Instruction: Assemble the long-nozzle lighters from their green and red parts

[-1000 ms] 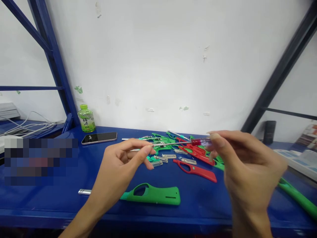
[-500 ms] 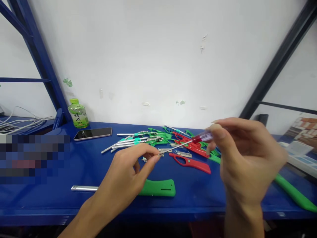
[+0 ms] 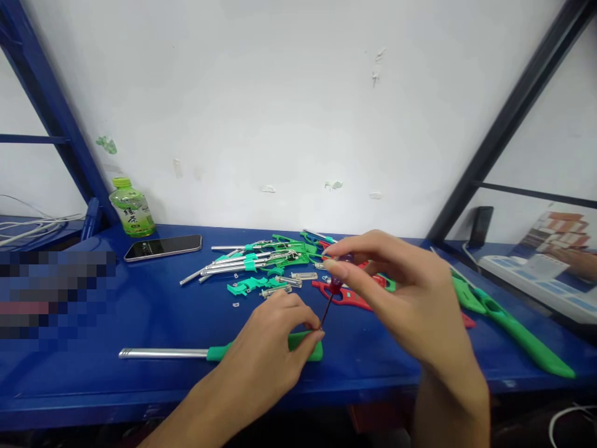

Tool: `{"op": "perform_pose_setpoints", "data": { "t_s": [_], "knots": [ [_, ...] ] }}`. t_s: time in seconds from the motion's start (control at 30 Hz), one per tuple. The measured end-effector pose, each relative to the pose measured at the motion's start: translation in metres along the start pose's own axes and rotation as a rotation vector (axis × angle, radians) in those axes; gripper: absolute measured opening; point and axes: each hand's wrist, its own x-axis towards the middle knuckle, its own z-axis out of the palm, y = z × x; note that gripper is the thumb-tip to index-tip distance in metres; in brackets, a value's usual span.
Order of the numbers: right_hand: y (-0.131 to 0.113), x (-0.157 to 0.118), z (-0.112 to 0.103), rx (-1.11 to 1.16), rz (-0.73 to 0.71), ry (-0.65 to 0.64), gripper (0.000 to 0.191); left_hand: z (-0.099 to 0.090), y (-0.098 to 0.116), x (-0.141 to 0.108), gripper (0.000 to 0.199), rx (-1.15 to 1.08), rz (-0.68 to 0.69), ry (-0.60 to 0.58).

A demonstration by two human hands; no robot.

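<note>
My right hand (image 3: 401, 289) grips the dark red handle of a screwdriver (image 3: 335, 285), whose thin shaft slants down to the left. My left hand (image 3: 275, 342) pinches thumb and forefinger together at the screwdriver's tip; any small part between them is too small to make out. Under my left hand lies a green long-necked lighter (image 3: 219, 353), its silver tube pointing left. The tip is over the butt end of the lighter's handle, which the left hand partly covers. Whether the tip touches it I cannot tell.
Behind the hands lie a pile of silver lighter tubes (image 3: 233, 264), teal plastic pieces (image 3: 249, 285) and red shells (image 3: 352, 297). A phone (image 3: 163, 247) and green bottle (image 3: 133, 210) stand at the back left. Another green lighter (image 3: 517, 330) lies right. A blue table edge (image 3: 69, 398) runs along the front.
Both hands have come down with the screwdriver, the right one also leftward. The screwdriver has turned steeper, and its tip is now over the green handle. The view has shifted slightly.
</note>
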Motion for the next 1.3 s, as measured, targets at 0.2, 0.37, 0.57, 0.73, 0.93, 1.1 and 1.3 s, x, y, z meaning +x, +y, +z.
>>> {"op": "perform_pose_setpoints", "data": {
  "t_s": [0.2,0.37,0.57,0.73,0.93,1.1,1.3],
  "knots": [
    [0.0,0.001,-0.001,-0.017,-0.003,-0.156,0.006,0.005,-0.003,0.001,0.012,0.029,-0.032,-0.08],
    [0.003,0.001,-0.002,-0.02,0.007,-0.215,0.002,0.005,-0.006,0.002,0.014,0.111,-0.04,-0.114],
    [0.007,0.0,-0.005,-0.019,0.027,-0.253,0.004,0.004,-0.007,0.002,0.013,0.141,-0.062,-0.159],
    [0.007,0.0,-0.009,-0.032,0.062,-0.252,0.004,0.003,-0.008,0.001,0.015,0.158,-0.031,-0.162],
    [0.005,0.001,-0.012,-0.056,0.06,-0.239,0.003,0.001,-0.007,-0.001,0.017,0.161,0.015,-0.158],
    [0.005,0.001,-0.012,-0.07,0.048,-0.251,0.004,-0.001,-0.004,-0.002,0.017,0.171,0.022,-0.168],
    [0.005,0.0,-0.011,-0.078,0.041,-0.28,0.004,-0.001,-0.003,-0.002,0.017,0.171,0.005,-0.196]
  ]
}}
